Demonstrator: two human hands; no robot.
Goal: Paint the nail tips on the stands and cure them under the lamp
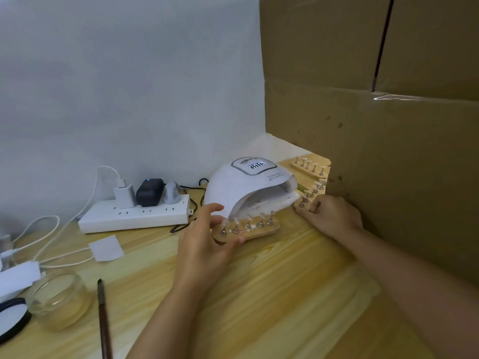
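My left hand (204, 244) holds a wooden stand (261, 230) carrying several clear nail tips, just in front of the open mouth of the white curing lamp (241, 187). To the right of the lamp, my right hand (331, 216) grips the near end of a second stand (311, 194) with several tips. A third stand (309, 167) lies behind it against the cardboard. The lamp's display is lit. A dark-handled brush (103, 320) lies on the table at the lower left.
A white power strip (134, 216) with plugs and cables sits left of the lamp. A glass jar (58, 301), its black lid (11, 320) and a white paper square (106, 248) lie at the left. A tall cardboard box (375, 125) walls the right side.
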